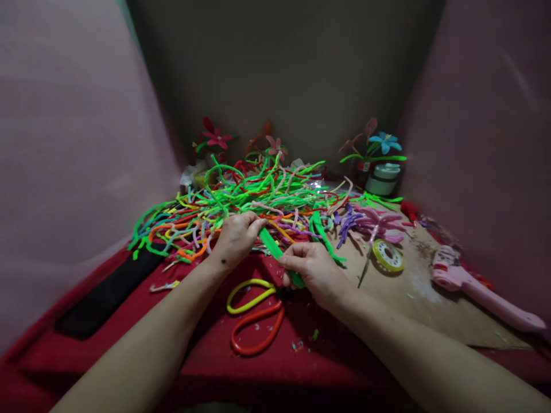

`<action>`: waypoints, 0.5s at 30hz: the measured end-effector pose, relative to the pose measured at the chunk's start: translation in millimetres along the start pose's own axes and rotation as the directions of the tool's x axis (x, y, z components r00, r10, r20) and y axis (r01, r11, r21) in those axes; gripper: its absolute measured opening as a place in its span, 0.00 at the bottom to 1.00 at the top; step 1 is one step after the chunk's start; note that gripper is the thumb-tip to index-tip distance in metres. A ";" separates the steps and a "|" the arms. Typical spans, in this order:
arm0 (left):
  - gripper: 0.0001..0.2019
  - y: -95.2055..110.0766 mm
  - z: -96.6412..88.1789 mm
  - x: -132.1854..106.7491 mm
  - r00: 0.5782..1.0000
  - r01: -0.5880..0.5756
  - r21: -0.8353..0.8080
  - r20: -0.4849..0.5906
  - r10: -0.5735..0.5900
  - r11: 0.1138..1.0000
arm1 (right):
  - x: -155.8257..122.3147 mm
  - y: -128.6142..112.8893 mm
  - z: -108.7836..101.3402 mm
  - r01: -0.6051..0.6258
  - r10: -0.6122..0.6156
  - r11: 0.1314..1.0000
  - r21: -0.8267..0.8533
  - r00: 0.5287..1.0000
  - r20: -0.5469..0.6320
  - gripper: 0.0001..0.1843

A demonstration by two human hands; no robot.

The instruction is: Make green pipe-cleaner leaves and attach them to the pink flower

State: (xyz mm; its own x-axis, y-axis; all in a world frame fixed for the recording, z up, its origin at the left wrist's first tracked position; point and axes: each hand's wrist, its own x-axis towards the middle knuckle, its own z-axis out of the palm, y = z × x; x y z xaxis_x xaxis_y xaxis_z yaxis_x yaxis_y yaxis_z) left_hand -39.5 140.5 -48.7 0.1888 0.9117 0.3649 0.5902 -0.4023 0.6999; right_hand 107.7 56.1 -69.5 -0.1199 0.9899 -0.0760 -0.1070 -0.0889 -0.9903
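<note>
My left hand (236,236) and my right hand (313,268) both grip a bunch of green pipe cleaners (275,250), held slanted between them over the red cloth (202,355). The left hand pinches the upper end, the right hand wraps round the lower end. Just behind lies a big tangled heap of pipe cleaners (253,201) in green, orange, red, pink and purple. Scissors with a yellow and an orange handle loop (253,315) lie on the cloth right below my hands.
A roll of yellow-green tape (388,256) and a thin stick lie on a brown board (434,304) at the right, with a pink glue gun (473,287). Finished pipe-cleaner flowers (383,143) stand at the back beside a white jar (382,179). A black strip (107,292) lies left.
</note>
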 end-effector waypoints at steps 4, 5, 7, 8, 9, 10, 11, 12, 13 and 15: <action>0.17 -5.5 -0.5 1.7 0.958 0.243 -0.357 0.234 -0.165 0.902 | 3.0 5.1 -1.8 -0.009 0.008 1.000 -0.016 1.000 -0.008 0.09; 0.18 -7.2 -0.5 1.6 0.935 0.308 -0.476 0.311 -0.170 0.824 | 4.0 6.4 -2.1 -0.008 0.008 1.000 -0.012 1.000 0.000 0.09; 0.17 -9.3 -0.5 0.3 0.889 0.413 -0.639 0.437 -0.136 0.650 | 5.3 8.0 -2.0 -0.002 0.002 1.000 -0.008 1.000 -0.010 0.08; 0.16 -9.5 -0.3 -0.8 0.869 0.454 -0.678 0.480 -0.119 0.578 | 5.6 8.3 -1.6 -0.007 0.007 1.000 -0.003 1.000 -0.014 0.08; 0.15 -9.2 0.1 -2.0 0.853 0.481 -0.693 0.511 -0.104 0.536 | 5.7 8.3 -1.0 -0.013 0.014 1.000 0.005 1.000 -0.020 0.08; 0.15 -8.5 0.8 -3.3 0.843 0.496 -0.700 0.530 -0.091 0.515 | 5.5 8.0 -0.4 -0.021 0.021 1.000 0.014 1.000 -0.022 0.08; 0.15 -7.6 1.7 -4.5 0.839 0.499 -0.703 0.537 -0.081 0.506 | 5.2 7.7 0.3 -0.026 0.026 0.999 0.021 1.000 -0.017 0.08; 0.14 -6.7 3.0 -5.5 0.840 0.496 -0.707 0.538 -0.073 0.504 | 4.8 7.2 0.9 -0.030 0.030 0.999 0.030 0.999 -0.010 0.08; 0.13 -5.9 4.4 -6.3 0.845 0.488 -0.711 0.531 -0.068 0.506 | 4.4 6.6 1.3 -0.035 0.035 0.999 0.041 0.999 0.002 0.08; 0.13 -5.1 7.1 -6.8 0.857 0.473 -0.717 0.510 -0.077 0.512 | 3.6 5.1 1.9 -0.043 0.041 0.998 0.054 0.999 0.033 0.09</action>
State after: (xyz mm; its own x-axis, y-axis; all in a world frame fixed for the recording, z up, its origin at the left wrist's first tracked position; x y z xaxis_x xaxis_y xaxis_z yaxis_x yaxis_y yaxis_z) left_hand -38.2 136.9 -59.1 0.5165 0.8546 -0.0543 -0.1712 0.1652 0.9713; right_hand 104.8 59.0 -74.6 -0.1562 0.9813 -0.1127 -0.1549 -0.1371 -0.9784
